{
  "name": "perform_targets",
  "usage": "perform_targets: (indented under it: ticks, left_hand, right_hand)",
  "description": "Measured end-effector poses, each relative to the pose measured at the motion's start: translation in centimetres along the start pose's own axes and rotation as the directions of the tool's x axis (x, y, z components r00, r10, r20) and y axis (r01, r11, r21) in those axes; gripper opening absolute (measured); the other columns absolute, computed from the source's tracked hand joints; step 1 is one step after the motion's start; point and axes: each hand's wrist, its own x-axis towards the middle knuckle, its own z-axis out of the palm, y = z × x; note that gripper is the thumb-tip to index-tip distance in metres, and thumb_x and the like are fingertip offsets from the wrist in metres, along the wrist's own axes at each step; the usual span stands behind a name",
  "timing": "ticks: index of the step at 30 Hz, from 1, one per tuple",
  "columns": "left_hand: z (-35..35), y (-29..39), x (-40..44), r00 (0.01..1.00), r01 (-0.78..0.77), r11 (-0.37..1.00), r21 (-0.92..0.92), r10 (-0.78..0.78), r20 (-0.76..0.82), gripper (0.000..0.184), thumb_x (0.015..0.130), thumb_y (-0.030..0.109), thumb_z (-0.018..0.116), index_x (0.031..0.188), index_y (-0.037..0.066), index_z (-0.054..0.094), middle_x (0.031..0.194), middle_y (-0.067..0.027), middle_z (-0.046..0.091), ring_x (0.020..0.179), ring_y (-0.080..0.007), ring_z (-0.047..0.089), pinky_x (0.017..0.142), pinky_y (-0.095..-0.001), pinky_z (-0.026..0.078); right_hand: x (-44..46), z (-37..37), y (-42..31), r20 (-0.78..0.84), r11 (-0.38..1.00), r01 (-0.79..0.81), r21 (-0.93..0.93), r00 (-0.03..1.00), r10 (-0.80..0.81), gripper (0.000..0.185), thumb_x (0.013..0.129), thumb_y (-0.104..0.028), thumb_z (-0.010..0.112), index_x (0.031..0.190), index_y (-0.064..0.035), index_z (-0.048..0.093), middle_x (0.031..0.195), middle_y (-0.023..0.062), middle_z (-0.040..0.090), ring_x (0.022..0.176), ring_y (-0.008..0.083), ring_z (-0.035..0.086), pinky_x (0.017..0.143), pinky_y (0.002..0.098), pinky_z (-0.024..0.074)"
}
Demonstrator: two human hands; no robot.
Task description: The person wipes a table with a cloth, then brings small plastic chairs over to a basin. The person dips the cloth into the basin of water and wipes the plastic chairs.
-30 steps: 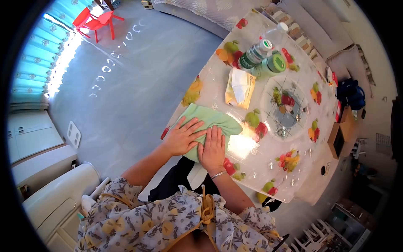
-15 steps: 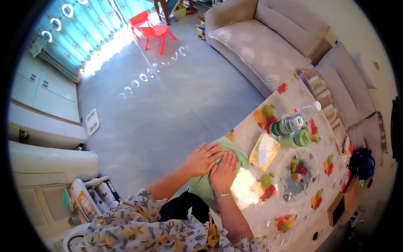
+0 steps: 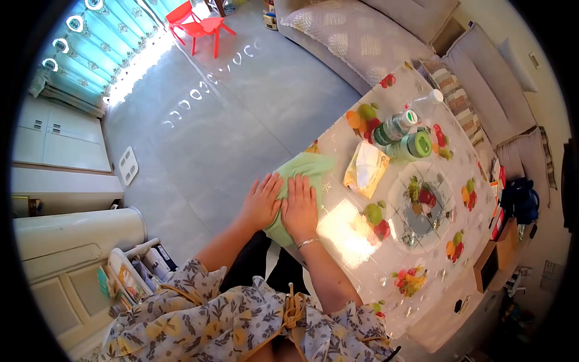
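A light green cloth [image 3: 316, 164] lies spread at the near left edge of the table [image 3: 386, 280], part of it hanging over the side. My left hand [image 3: 263, 202] rests flat on the cloth's left part, fingers stretched out. Beside it, my right hand [image 3: 300, 208] presses flat on the cloth, fingers straight and slightly apart, a bracelet on the wrist. Farther along the table stands a tissue pack [image 3: 366, 169] with a white tissue sticking out. Close behind it are a green-lidded bottle [image 3: 410, 146], a bottle with a green label [image 3: 393, 128] and a clear bottle with a white cap [image 3: 428, 104].
A fruit-print clear cover with a round glass-like plate [image 3: 395, 199] tops the table. Beyond it stands a beige sofa [image 3: 344, 39]. On the floor are a red chair [image 3: 202, 27] and a white scale [image 3: 128, 166]. A rack of items [image 3: 136, 274] stands at the left.
Both hands have drawn back toward my body across the cloth, uncovering more of its far part. The cloth looks flatter and more spread. The camera view has shifted.
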Motion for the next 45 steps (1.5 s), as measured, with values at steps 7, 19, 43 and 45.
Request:
perform_targets:
  ticks: [7,19,43,45]
  left_hand:
    - [-0.9,-2.9,-3.6,0.993,0.023,0.990,-0.137,-0.007,0.115,0.058,0.092,0.023,0.049,0.146,0.005,0.036,0.153,-0.0160,0.033,0.142,-0.0326,0.032,0.113,-0.0515,0.027]
    - [-7.9,-18.5,11.4,0.832,0.205,0.559,-0.804,0.333,0.444,0.069,0.097,0.049,0.051,0.150,0.009,0.034,0.149,-0.0189,0.041,0.133,-0.0317,0.045,0.110,-0.0408,0.034]
    - [-25.0,-67.5,26.4,0.423,0.741,-0.023,-0.671,-0.761,0.493,0.061,0.092,0.044,0.054,0.139,0.007,0.047,0.119,-0.0115,0.062,0.093,-0.0217,0.066,0.075,-0.0405,0.052]
    - [-24.6,-70.2,24.0,0.292,0.763,-0.123,-0.635,-0.811,0.507,0.058,0.092,0.046,0.052,0.138,0.009,0.048,0.119,-0.0112,0.061,0.092,-0.0211,0.066,0.072,-0.0421,0.052]
  right_hand:
    - [-0.8,1.3,-3.9,0.074,0.999,-0.005,0.047,0.997,0.002,0.061,0.091,-0.024,0.052,0.145,-0.0015,0.036,0.152,0.0166,0.035,0.144,0.0325,0.028,0.116,0.0495,0.0212]
    - [14.2,5.3,-3.0,-0.063,0.902,-0.046,-0.430,0.998,0.021,0.020,0.079,-0.021,0.058,0.060,-0.0131,0.057,0.056,0.0071,0.058,0.059,0.0266,0.060,0.069,0.0429,0.0433]
    - [64.2,13.4,-11.3,0.522,0.313,-0.661,0.682,0.740,0.424,0.029,0.094,-0.024,0.057,0.107,-0.0006,0.067,0.094,0.0052,0.066,0.087,0.0138,0.060,0.076,0.0316,0.0471]
    - [71.3,12.2,-15.2,0.450,0.329,-0.557,0.763,0.822,0.348,0.025,0.094,-0.022,0.058,0.104,-0.0003,0.066,0.091,0.0036,0.066,0.086,0.0126,0.059,0.076,0.0299,0.0465]
